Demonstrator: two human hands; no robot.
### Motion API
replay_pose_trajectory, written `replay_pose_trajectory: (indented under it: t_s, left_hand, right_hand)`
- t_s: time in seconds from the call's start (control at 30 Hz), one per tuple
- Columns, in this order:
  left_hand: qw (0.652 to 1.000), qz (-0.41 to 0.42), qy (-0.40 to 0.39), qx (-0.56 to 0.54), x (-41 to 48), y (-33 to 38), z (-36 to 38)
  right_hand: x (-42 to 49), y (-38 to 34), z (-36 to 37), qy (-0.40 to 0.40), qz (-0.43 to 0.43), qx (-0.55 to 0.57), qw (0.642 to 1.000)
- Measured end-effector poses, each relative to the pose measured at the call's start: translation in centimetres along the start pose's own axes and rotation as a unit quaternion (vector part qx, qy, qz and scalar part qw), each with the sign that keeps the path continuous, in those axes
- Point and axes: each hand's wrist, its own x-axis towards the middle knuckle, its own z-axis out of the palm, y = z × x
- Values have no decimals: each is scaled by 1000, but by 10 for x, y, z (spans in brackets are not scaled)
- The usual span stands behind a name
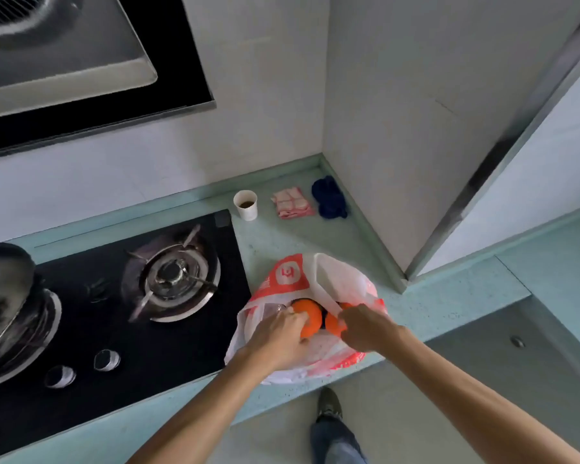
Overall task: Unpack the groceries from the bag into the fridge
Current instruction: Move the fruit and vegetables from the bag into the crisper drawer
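**Both hands in the bag, oranges close to the edge**

Watch the bag (315, 272) here: thin white-and-red plastic, slumped right at the front lip of the counter (449, 306), its near side hanging a little over the edge. That, in my judgement, is the danger. Pull one fruit up, the soft wall sags, and the other can roll out toward the floor. It's round fruit in slack plastic with nothing to stop it. The hob (114, 313) lies just beside the bag on the left, so a sideways tug could drag plastic onto the black glass. I see no flame at the burner (175, 276).

Now the hands. The left hand (282, 333) is down in the mouth of the bag, fingers curled over the near side of the first orange (310, 313). It's a wrapping hold, and the fruit is not yet lifted clear. The right hand (365, 329) is bunched tight, fingertips together where a white strip of the bag crosses the second orange (332, 324). Plastic or fruit between them? I cannot tell from here.

Both oranges sit inside the bag, side by side, with something dark showing between them. I can pick out no fridge in this view, so the whole carry is yet to be done.
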Motion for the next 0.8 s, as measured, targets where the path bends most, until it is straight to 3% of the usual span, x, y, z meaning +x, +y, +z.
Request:
replay_pose_trajectory:
  t_s: [0.2,0.47,0.6,0.7,0.8]
  left_hand:
    - [998,-28,-13,61,54,-6,15]
    - [991,-57,-39,113,77,-12,36]
    - [996,-54,-29,58,76,-22,32]
    - [997,-54,-64,1,74,-29,15]
    - [993,-52,-78,-66,71,-33,-10]
  right_hand:
    - [28,26,-27,-3,24,-1,1000]
    - [41,11,17,62,10,14,998]
    - [42,16,18,71,47,37,996]
    - [34,20,10,76,48,112,990]
    - [18,17,-5,140,57,221,964]
